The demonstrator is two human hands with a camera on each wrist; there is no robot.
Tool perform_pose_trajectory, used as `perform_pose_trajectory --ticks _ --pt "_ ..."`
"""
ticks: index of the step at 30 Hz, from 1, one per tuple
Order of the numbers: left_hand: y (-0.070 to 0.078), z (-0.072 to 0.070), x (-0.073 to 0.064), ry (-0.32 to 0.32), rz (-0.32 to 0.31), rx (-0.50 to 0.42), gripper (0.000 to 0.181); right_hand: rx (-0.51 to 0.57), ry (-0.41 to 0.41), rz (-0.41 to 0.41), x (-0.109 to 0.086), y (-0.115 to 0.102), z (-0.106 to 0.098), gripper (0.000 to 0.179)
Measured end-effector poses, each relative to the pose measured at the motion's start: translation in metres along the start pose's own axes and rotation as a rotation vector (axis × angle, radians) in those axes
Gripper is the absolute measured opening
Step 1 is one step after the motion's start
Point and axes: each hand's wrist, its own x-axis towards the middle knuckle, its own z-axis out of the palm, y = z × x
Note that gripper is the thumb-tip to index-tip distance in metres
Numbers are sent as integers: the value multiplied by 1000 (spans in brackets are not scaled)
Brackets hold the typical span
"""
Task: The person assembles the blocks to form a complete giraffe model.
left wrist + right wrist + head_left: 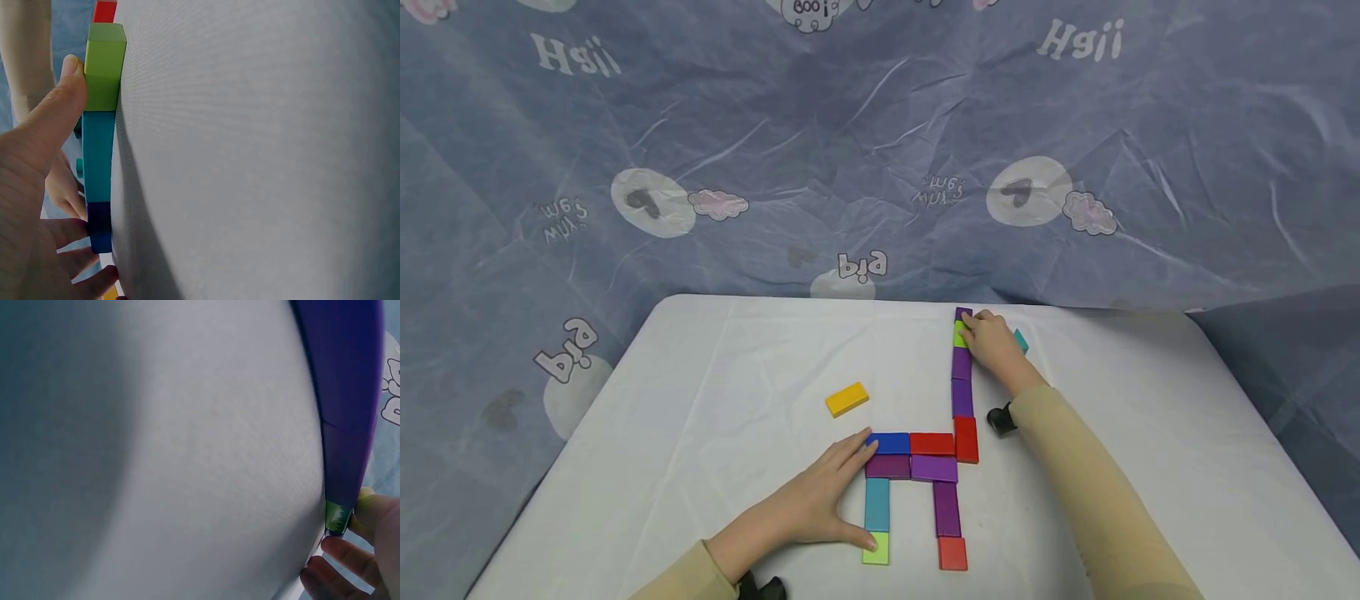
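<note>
Flat rectangular blocks stand joined in a shape with two legs and a tall column on the white table. My left hand (816, 504) spreads along its left side. The thumb touches a lime green block (876, 550), and the fingertips rest at a blue block (891, 443); a teal block (99, 156) lies between. At the column's far end, my right hand (996, 346) pinches another lime green block (337, 515), its fingers partly hiding it. A dark purple block (963, 313) adjoins it beyond. Nearer me in the column are purple blocks (962, 364) and a red block (966, 440).
A loose yellow block (847, 399) lies left of the column. Partly behind the right hand, a teal piece (1021, 341) shows near the far edge. A red block (952, 553) ends the right leg. Patterned grey-blue cloth (865, 150) hangs behind the table (737, 375).
</note>
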Motion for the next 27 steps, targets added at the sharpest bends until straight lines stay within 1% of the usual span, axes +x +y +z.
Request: perform_pose_trajectory --ticks 11,14,17,20,22,25,27 --pt "1 2 3 -24 -22 -7 118 5 5 15 -2 1 1 46" --pt "0 3 3 -27 -25 -8 118 57 44 21 -4 2 -1 46" --pt "0 3 3 -29 -27 -10 118 124 130 28 -7 6 -7 44" --pt "0 3 2 -32 -32 -11 118 166 216 64 -14 12 -17 43" --pt "1 3 2 -34 -35 -9 118 162 252 101 -19 17 -23 43" --pt "1 2 2 -38 -37 -4 118 164 253 173 -29 26 -30 48" --pt "2 1 2 -38 -37 -2 119 162 229 224 -34 31 -31 53"
